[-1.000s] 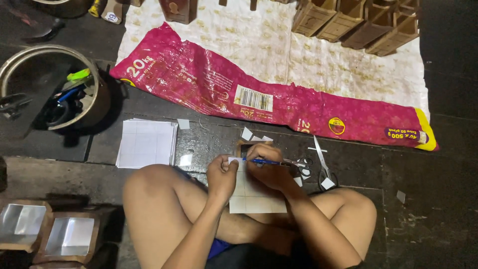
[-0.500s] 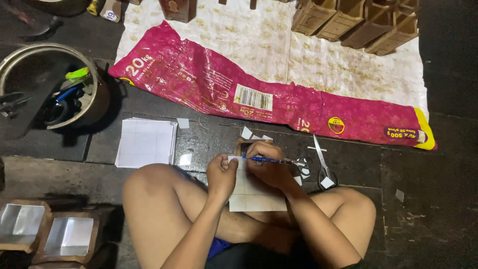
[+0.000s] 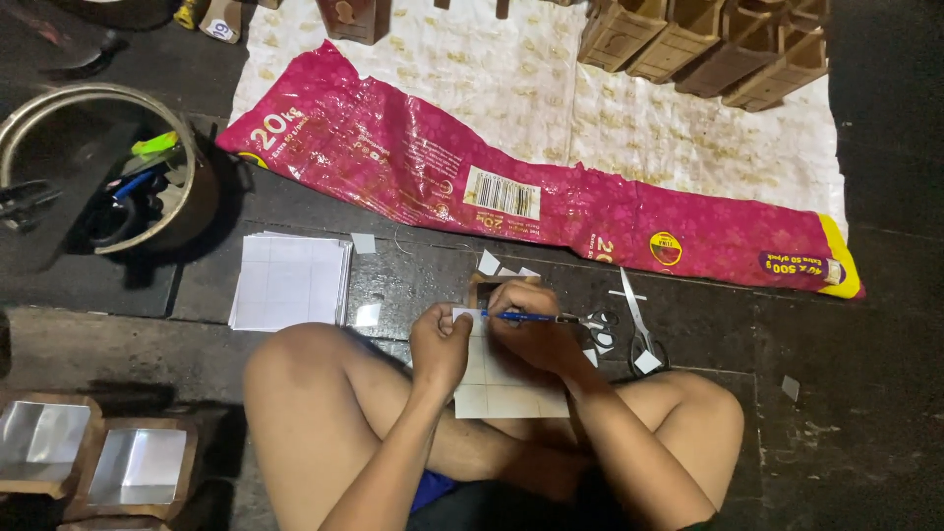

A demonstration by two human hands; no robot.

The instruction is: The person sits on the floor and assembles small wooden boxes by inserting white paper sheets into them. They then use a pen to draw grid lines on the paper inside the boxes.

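head view: we sit cross-legged over a gridded white sheet point(image 3: 506, 379) on our lap.
our right hand point(image 3: 531, 324) fingers clamp a blue pen point(image 3: 521, 317); our left hand point(image 3: 441, 344) pinches the sheet's top edge.

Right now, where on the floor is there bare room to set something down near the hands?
Bare floor lies right of the scissors, below the pink bag, and between the pot and the paper stack. It is crowded around both hands, left and right, with scraps.
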